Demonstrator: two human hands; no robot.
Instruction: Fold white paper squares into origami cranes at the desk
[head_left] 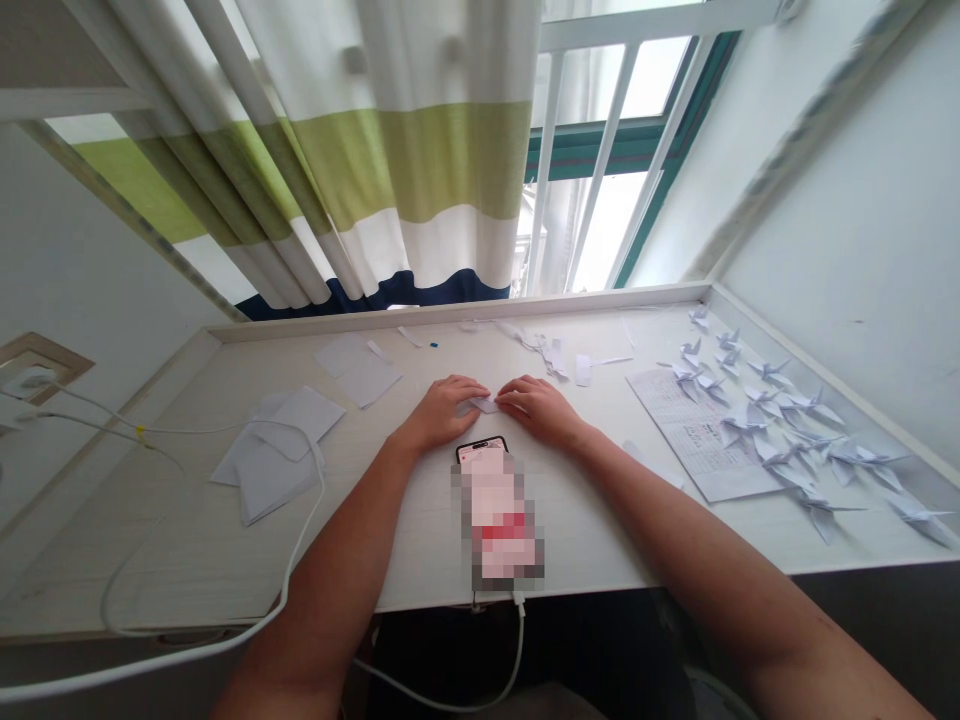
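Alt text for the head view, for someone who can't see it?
A person's left hand and right hand have fingertips on a small piece of white paper on a pale desk, beyond a smartphone plugged into a cable. Paper cranes crowd the right side, several on a written-on sheet; loose white sheets lie at left, and behind hangs a striped curtain.

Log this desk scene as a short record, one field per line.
Left hand: left hand, fingers at the left side of a small piece of paper
Right hand: right hand, fingertips at the paper's right side
Between forearms: phone, screen mostly pixelated, cable plugged into its near end
Left side: loose blank sheets
Far middle: paper scraps
Right side: many folded paper birds, some on a sheet with writing
Behind desk: striped curtain, barred window
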